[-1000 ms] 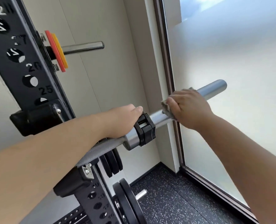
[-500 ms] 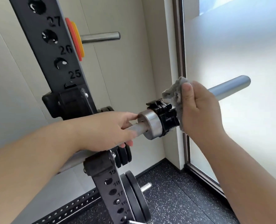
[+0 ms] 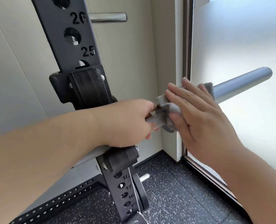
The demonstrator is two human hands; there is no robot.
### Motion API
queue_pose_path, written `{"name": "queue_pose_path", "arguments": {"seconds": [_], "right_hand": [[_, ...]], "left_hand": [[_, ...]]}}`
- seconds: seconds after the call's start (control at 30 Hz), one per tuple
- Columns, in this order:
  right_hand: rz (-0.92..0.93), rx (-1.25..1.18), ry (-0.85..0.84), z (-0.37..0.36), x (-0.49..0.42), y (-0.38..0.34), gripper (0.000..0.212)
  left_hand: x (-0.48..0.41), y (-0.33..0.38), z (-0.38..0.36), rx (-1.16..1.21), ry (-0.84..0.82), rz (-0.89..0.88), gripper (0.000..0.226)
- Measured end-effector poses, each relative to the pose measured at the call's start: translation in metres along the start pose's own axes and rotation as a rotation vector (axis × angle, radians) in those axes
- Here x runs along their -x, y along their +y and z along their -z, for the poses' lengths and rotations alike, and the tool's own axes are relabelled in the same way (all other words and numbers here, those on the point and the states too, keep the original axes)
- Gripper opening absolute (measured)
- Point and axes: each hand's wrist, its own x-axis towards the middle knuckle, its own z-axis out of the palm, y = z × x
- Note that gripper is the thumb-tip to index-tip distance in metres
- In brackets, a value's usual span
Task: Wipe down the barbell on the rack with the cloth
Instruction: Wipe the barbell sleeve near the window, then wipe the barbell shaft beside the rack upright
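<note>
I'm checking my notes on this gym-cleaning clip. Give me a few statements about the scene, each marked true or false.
1. The left hand grips the barbell close to the rack upright. True.
2. The right hand is balled into a fist around the cloth. False: its fingers lie straight, pressing the cloth against the bar.
3. The cloth is grey. True.
4. Weight plates are loaded on the barbell's free end. False: the end beyond the cloth is bare metal.
5. The floor is dark and speckled. True.
</note>
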Motion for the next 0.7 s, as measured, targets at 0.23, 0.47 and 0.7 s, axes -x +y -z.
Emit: {"name": "queue_pose_path", "arguments": {"seconds": [0.23,0.47,0.7], "right_hand": [[0.030,0.104,0.069,-0.014,0.006,-0.019,0.027],[-0.099,0.161,0.060,-0.013,0.014,-0.030,0.027],[-0.159,0.076,0.000,-0.011,0.016,-0.042,0.042]], "left_hand": [[0.004,0.001,-0.003,-0.002,0.044,-0.014,0.024],[0.071,-0.021,0.015,0.000,0.195,-0.023,0.040],[0.128,-0.078,0.003,-0.225,0.591,-0.006,0.024]]}}
